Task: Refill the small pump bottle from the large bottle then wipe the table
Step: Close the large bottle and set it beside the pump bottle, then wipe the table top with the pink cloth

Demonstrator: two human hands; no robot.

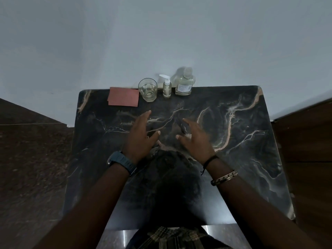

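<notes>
A small clear pump bottle (166, 88) with a white pump stands at the back edge of the black marble table (233, 141). Right of it stands the large clear bottle (184, 83) with a label, its cap on. A folded reddish cloth (123, 96) lies flat at the back left. My left hand (142, 135) hovers over the table's middle, fingers apart, holding nothing. My right hand (195, 136) is beside it, also open and empty. Both hands are well short of the bottles.
An empty drinking glass (147, 89) stands between the cloth and the pump bottle. A pale wall rises right behind the table. Dark floor lies to the left, and a wooden surface (305, 141) borders the right side.
</notes>
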